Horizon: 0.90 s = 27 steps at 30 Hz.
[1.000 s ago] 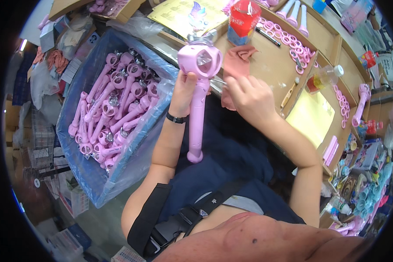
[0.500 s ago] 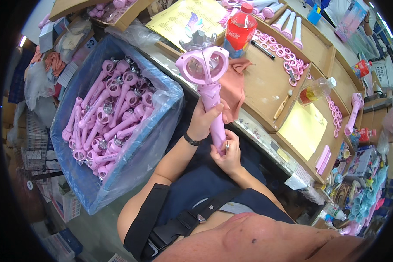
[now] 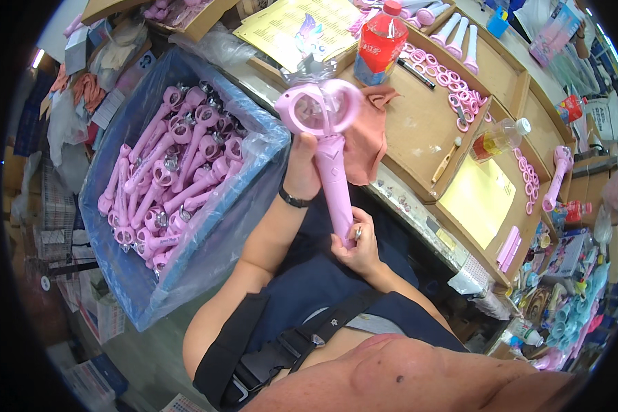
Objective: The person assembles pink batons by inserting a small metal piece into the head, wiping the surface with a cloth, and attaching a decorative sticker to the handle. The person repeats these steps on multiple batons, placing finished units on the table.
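A pink toy wand stands tilted in front of me, with a round, windowed head and a silvery crown on top. My left hand is closed at its neck, just under the head, and most of its fingers are hidden behind the wand. Around the bottom end of the handle, my right hand is closed, with bent fingers. A salmon-coloured cloth lies on the table edge right behind the wand.
On the left, a blue bin lined with clear plastic holds many similar wands. Cardboard trays on the table carry pink rings, a marker and a brush. A red-labelled bottle and a clear bottle stand there.
My left hand has slid up from the handle to just under the wand's head. The wand's head has turned slightly; my right hand stays at the bottom end.
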Each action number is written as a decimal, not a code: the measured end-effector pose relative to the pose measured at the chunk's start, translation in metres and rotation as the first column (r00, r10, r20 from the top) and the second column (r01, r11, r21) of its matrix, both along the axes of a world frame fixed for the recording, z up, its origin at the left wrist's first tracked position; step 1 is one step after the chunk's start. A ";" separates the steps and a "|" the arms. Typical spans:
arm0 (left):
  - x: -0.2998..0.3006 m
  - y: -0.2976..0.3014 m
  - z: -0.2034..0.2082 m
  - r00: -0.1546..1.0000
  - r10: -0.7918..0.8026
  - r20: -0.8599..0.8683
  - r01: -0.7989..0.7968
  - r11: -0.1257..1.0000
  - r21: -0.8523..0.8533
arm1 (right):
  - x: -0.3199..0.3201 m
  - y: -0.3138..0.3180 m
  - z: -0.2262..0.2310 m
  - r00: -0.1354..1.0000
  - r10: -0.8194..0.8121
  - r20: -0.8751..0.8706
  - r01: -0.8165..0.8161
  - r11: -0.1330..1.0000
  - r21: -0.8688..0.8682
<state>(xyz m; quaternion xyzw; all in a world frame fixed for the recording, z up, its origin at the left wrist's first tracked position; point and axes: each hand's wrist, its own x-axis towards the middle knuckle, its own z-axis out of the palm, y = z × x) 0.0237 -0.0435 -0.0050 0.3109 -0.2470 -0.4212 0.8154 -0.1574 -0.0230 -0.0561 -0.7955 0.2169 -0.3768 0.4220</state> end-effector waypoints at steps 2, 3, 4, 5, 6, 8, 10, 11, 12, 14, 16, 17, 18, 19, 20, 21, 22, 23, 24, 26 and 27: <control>0.005 -0.003 0.001 0.995 -0.061 0.082 0.066 0.996 -0.059 | -0.004 0.001 0.001 1.000 0.001 -0.006 -0.001 1.000 -0.009; 0.006 -0.004 0.003 0.992 -0.116 0.053 0.118 0.992 -0.048 | -0.006 0.001 0.002 0.999 0.033 -0.006 -0.032 0.998 0.055; 0.007 -0.004 0.004 0.997 -0.075 0.032 0.077 0.995 -0.061 | -0.009 0.000 0.003 0.999 0.052 -0.018 -0.049 0.991 0.127; 0.009 -0.005 0.006 0.999 -0.041 0.012 0.041 0.995 -0.089 | -0.012 -0.002 0.004 0.998 0.061 -0.035 -0.054 0.980 0.190; 0.011 -0.005 0.007 1.000 -0.019 -0.012 0.018 0.992 -0.122 | -0.016 -0.004 0.006 0.982 0.157 0.105 -0.189 0.857 0.480; 0.018 -0.004 0.012 0.953 0.231 0.196 -0.223 0.973 -0.060 | -0.024 -0.010 0.010 0.924 0.210 0.321 -0.377 0.650 0.660; 0.027 -0.002 0.017 0.905 0.310 0.290 -0.321 0.947 -0.011 | -0.031 -0.017 0.015 0.876 0.251 0.412 -0.482 0.508 0.714; 0.030 -0.001 0.019 0.908 0.273 0.317 -0.295 0.955 0.024 | -0.033 -0.022 0.016 0.870 0.260 0.420 -0.494 0.461 0.737; 0.031 0.000 0.020 0.912 0.245 0.329 -0.279 0.958 0.061 | -0.033 -0.023 0.017 0.869 0.262 0.419 -0.494 0.422 0.760; 0.032 0.001 0.022 0.917 0.220 0.334 -0.272 0.955 0.118 | -0.032 -0.024 0.018 0.858 0.226 0.461 -0.513 0.327 0.794; 0.031 0.002 0.023 0.922 0.201 0.331 -0.253 0.959 0.124 | -0.030 -0.020 0.017 0.847 0.156 0.508 -0.531 0.214 0.820; 0.031 0.003 0.022 0.924 0.194 0.330 -0.242 0.964 0.111 | -0.029 -0.019 0.017 0.845 0.143 0.515 -0.534 0.205 0.820; 0.031 0.003 0.021 0.936 0.180 0.302 -0.226 0.966 0.126 | -0.029 -0.017 0.017 0.844 0.126 0.521 -0.536 0.192 0.822; 0.032 0.004 0.018 0.946 0.169 0.276 -0.209 0.970 0.121 | -0.029 -0.016 0.017 0.839 0.102 0.535 -0.544 0.177 0.820; 0.032 0.004 0.015 0.954 0.162 0.253 -0.189 0.978 0.087 | -0.029 -0.017 0.018 0.828 0.104 0.551 -0.560 0.099 0.823; 0.033 0.004 0.011 0.986 0.091 0.138 -0.094 0.995 0.018 | -0.029 -0.020 0.019 0.812 0.097 0.576 -0.580 0.019 0.815; 0.033 0.004 0.007 0.999 0.008 0.034 -0.005 0.996 -0.091 | -0.029 -0.024 0.022 0.782 0.071 0.619 -0.616 -0.065 0.785; 0.034 0.003 0.003 0.994 -0.095 -0.047 0.082 0.972 -0.219 | -0.028 -0.027 0.025 0.779 0.097 0.619 -0.615 -0.073 0.785; 0.031 0.001 0.000 0.977 -0.119 -0.176 0.070 0.962 -0.264 | -0.028 -0.031 0.029 0.762 0.104 0.639 -0.633 -0.087 0.769; 0.037 -0.007 -0.003 0.984 0.156 -0.083 -0.163 0.983 -0.085 | -0.027 -0.035 0.038 0.807 0.158 0.569 -0.587 0.111 0.802; 0.039 -0.008 -0.003 0.955 0.295 -0.032 -0.294 0.955 0.032 | -0.029 -0.035 0.044 0.917 0.172 0.359 -0.398 0.336 0.854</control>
